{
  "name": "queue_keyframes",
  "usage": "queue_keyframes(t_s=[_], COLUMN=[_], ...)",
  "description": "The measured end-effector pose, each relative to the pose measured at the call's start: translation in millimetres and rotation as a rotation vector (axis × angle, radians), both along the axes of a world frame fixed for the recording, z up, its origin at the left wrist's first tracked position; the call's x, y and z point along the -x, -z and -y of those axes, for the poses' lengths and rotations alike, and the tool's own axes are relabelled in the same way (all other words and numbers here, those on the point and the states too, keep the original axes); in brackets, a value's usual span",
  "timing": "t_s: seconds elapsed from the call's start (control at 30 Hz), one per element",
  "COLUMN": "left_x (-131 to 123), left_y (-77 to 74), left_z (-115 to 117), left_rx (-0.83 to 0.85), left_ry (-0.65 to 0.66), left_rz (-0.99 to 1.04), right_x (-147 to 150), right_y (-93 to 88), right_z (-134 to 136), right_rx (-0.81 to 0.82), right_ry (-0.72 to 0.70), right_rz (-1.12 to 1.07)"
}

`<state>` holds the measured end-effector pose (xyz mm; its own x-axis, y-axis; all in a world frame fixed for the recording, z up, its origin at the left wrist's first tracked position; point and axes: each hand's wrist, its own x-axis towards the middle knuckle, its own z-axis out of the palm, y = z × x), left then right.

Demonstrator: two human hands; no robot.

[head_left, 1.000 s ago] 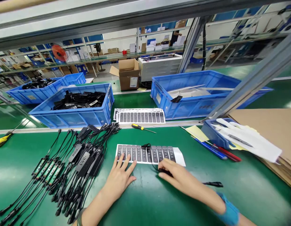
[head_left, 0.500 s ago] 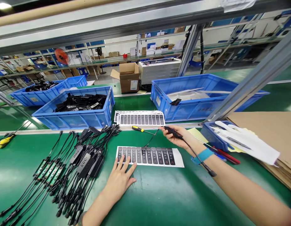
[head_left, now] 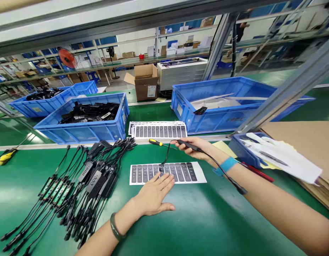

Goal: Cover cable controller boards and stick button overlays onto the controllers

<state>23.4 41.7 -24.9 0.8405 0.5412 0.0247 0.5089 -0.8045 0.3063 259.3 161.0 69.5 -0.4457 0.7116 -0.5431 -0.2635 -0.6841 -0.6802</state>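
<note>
My left hand (head_left: 157, 193) lies open and flat, its fingertips over the lower middle edge of a white sheet of dark button-panel stickers (head_left: 200, 173) on the green bench. My right hand (head_left: 195, 147) is closed around a slim black cable controller (head_left: 188, 144) just above and right of the sheet. One cable end curls down to the sheet; the other hangs along my right forearm. Behind the sheet lies a yellow-and-black screwdriver (head_left: 155, 142). A second stack of sticker sheets (head_left: 160, 131) sits farther back.
Black cabled controllers (head_left: 96, 185) are piled at left, beside several bare green circuit boards (head_left: 56, 192). A blue bin (head_left: 81, 133) of black casings and a larger blue bin (head_left: 217, 122) stand at the back. A small blue tray (head_left: 243, 151) with white gloves is at right.
My left hand has slid right along the sheet, from its left end to its middle. My right hand still holds the controller, now turned more edge-on. The view has shifted slightly.
</note>
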Motion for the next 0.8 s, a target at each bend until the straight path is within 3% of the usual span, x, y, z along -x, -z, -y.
queue_keyframes(t_s=[0.17, 0.3, 0.4, 0.5, 0.63, 0.73, 0.8], left_x=[0.5, -1.4, -1.2, 1.5, 8.1, 11.3, 11.6], left_y=[1.1, 1.2, 1.5, 0.2, -3.4, -4.8, -4.8], left_z=[-0.3, -0.4, 1.1, 3.0, 1.5, -2.2, -4.3], left_rx=[0.036, 0.042, 0.034, 0.019, -0.025, -0.065, -0.081], left_ry=[0.005, -0.004, -0.012, -0.049, -0.092, -0.12, -0.13], left_rz=[0.018, 0.023, 0.027, 0.013, -0.023, -0.041, -0.05], right_x=[53.9, 84.5, 73.0, 30.3, -38.8, -64.0, -61.8], right_y=[-0.2, -19.7, -37.8, -39.1, -3.7, 34.8, 56.0], right_z=[-45.0, -67.6, -61.5, -36.7, 4.1, 26.2, 34.4], right_rx=[-0.03, -0.172, -0.291, -0.619, -1.234, -1.269, -1.241], right_ry=[-0.011, 0.012, 0.037, -0.005, -0.14, -0.193, -0.156], right_rz=[0.011, 0.03, 0.095, 0.519, 1.381, 1.707, 1.694])
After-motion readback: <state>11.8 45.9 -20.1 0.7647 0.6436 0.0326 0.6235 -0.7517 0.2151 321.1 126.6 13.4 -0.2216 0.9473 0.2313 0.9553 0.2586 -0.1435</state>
